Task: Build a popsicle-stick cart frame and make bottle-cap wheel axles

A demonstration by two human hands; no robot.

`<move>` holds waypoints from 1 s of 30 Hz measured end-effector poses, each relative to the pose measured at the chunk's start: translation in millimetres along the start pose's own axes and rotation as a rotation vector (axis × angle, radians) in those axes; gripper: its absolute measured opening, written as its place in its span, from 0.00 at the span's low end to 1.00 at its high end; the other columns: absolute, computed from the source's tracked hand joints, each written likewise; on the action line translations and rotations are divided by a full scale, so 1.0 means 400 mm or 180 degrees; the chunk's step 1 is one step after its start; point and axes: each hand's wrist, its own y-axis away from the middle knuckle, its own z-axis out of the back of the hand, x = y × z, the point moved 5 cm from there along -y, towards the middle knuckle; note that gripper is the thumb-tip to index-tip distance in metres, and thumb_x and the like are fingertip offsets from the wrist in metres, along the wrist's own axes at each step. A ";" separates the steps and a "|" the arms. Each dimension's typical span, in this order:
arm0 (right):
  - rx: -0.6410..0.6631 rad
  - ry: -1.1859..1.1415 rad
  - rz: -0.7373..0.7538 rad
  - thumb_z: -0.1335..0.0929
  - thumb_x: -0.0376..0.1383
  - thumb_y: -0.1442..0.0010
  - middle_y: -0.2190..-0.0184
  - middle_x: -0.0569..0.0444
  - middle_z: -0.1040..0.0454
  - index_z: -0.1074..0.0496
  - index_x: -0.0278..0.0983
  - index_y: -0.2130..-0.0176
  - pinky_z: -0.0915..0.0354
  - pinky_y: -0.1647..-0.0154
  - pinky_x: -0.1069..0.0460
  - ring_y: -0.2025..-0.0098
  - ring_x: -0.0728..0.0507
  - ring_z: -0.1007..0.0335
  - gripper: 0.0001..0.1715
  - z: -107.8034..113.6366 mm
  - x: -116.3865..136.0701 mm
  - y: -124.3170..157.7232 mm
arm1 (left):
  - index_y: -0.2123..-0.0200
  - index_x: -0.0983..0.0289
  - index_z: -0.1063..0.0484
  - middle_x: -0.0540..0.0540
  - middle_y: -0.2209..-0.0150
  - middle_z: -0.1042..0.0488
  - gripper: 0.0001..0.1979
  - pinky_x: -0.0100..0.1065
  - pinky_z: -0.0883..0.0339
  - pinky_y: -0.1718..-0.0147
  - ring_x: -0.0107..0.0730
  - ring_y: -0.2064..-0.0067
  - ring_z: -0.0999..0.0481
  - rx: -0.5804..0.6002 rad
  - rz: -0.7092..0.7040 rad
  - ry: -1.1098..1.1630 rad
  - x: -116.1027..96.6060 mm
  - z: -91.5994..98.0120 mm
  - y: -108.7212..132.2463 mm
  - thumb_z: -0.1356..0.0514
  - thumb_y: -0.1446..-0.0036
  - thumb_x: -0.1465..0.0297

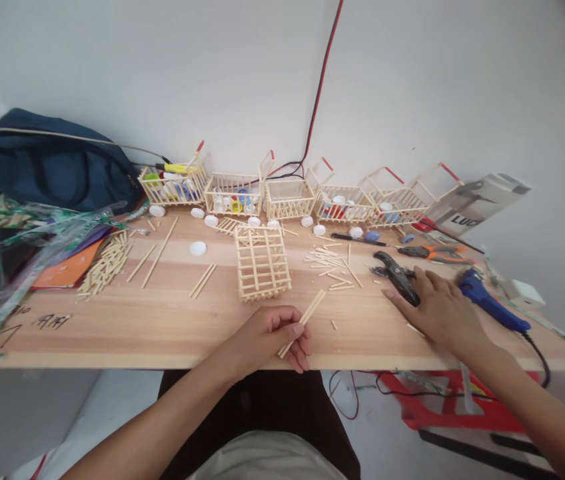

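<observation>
My left hand (282,335) is closed, pinching a pair of thin wooden sticks (312,308) between thumb and fingers above the table's front edge. Just beyond it a small lattice basket (262,262) made of sticks rests on the tabletop. On the right, my right hand (440,310) lies over the table with fingers and thumb apart. The black handle of a cutting tool (397,277), like pliers, lies between its thumb and fingers; a firm grip on it does not show. Short cut sticks (330,260) lie scattered between the basket and this tool.
Several small stick shopping carts (290,198) with red handles line the wall. Orange-handled pliers (435,253) and a blue glue gun (492,303) lie right. A stick pile (107,265), a white bottle cap (198,248) and a dark blue bag (57,163) are left.
</observation>
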 end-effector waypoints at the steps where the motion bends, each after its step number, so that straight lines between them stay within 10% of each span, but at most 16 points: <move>1: -0.0029 0.0013 0.0020 0.43 0.60 0.39 0.41 0.28 0.36 0.40 0.24 0.38 0.40 0.44 0.35 0.42 0.23 0.38 0.48 -0.004 0.000 0.000 | 0.70 0.69 0.31 0.53 0.72 0.27 0.20 0.30 0.28 0.71 0.28 0.74 0.23 -0.0017 -0.0034 -0.0014 -0.002 0.000 0.002 0.35 0.48 0.55; 11: -0.0852 -0.1319 0.0795 0.41 0.48 0.34 0.48 0.36 0.28 0.31 0.33 0.45 0.36 0.47 0.37 0.46 0.30 0.32 0.28 0.134 0.124 0.013 | 0.71 0.68 0.28 0.54 0.71 0.25 0.16 0.29 0.34 0.63 0.27 0.68 0.26 -0.0208 -0.0420 -0.0288 -0.020 -0.007 0.031 0.37 0.44 0.59; 18: 0.0118 -0.3418 0.1925 0.33 0.39 0.36 0.63 0.54 0.24 0.26 0.43 0.57 0.34 0.57 0.50 0.59 0.45 0.28 0.08 0.268 0.355 0.118 | 0.69 0.67 0.25 0.54 0.71 0.24 0.13 0.28 0.36 0.63 0.28 0.67 0.28 -0.0386 -0.0760 -0.0682 -0.062 -0.043 0.061 0.40 0.42 0.63; 30: -0.0527 -0.4624 0.1311 0.34 0.38 0.35 0.71 0.58 0.26 0.26 0.40 0.65 0.35 0.64 0.53 0.68 0.49 0.30 0.08 0.351 0.469 -0.013 | 0.74 0.66 0.26 0.51 0.75 0.25 0.12 0.27 0.32 0.69 0.27 0.72 0.26 -0.1221 -0.1582 -0.2098 -0.262 0.016 0.087 0.42 0.40 0.68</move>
